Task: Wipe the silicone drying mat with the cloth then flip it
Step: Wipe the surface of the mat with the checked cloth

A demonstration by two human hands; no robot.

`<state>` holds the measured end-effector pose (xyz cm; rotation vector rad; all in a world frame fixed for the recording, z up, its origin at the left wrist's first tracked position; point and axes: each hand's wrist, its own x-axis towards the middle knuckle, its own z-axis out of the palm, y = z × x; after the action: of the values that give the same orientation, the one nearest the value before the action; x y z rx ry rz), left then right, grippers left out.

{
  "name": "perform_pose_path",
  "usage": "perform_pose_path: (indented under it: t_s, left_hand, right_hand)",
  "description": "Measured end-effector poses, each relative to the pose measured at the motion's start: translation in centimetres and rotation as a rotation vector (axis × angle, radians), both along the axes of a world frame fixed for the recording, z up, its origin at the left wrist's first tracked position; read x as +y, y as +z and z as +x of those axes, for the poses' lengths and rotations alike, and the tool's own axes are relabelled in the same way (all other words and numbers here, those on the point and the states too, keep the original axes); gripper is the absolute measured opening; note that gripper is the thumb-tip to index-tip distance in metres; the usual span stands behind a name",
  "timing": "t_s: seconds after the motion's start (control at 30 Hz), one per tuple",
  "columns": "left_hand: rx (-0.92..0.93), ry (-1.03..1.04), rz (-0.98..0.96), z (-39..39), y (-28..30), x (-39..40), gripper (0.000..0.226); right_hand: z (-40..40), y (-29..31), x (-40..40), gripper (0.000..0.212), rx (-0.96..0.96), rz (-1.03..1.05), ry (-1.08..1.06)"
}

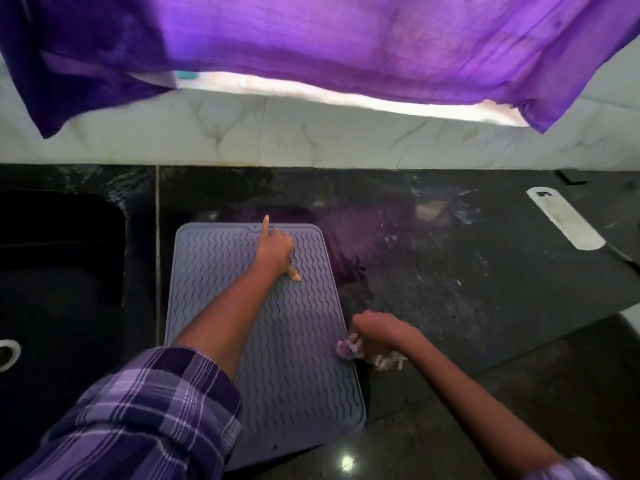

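A grey silicone drying mat [214, 278] with wavy ridges lies flat on the dark counter, ridged side up. My left hand [275, 249] rests on the mat's far part, index finger stretched to the far edge and thumb spread on the ridges. My right hand [379, 332] sits at the mat's right edge, closed on a crumpled pale cloth [349, 348] that touches that edge and the counter beside it.
A black sink [59, 271] lies left of the mat, its drain at the far left. A large knife [568, 221] lies on the wet dark counter [450, 289] at the right. A purple curtain [329, 43] hangs above the tiled wall.
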<state>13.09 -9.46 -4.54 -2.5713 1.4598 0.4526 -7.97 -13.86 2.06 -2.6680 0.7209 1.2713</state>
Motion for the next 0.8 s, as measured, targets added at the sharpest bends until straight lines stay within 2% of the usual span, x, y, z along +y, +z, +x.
perform_pose_path:
  t_s: [0.07,0.13,0.2,0.27,0.4,0.5,0.8]
  left_hand:
    - [0.02,0.047,-0.017,0.2,-0.2,0.4,0.082]
    - [0.046,0.054,-0.012,0.5,-0.3,0.6,0.082]
    - [0.071,0.055,0.001,1.0,-0.2,0.6,0.083]
    - [0.077,0.044,0.017,1.5,-0.1,0.6,0.086]
    - [0.061,0.028,0.007,1.9,-0.8,0.7,0.094]
    - [0.055,0.03,0.034,1.7,-0.9,0.5,0.094]
    - [0.051,0.037,0.066,1.2,-0.5,0.7,0.089]
  right_hand:
    - [2.8,1.1,-2.1,0.021,-0.134,-0.073,-0.035]
    - [6.6,1.1,-4.2,0.028,-0.363,-0.161,-0.063]
    - [10.6,0.1,-5.5,0.036,-0.518,-0.229,-0.001]
    - [13.9,-2.0,-5.9,0.039,-0.565,-0.278,0.103]
    - [15.8,-6.7,-5.0,0.037,-0.544,-0.362,0.139]
    - [14.2,-7.1,-4.9,0.038,-0.543,-0.345,0.165]
    - [1.7,-5.2,2.0,0.038,-0.341,-0.14,0.146]
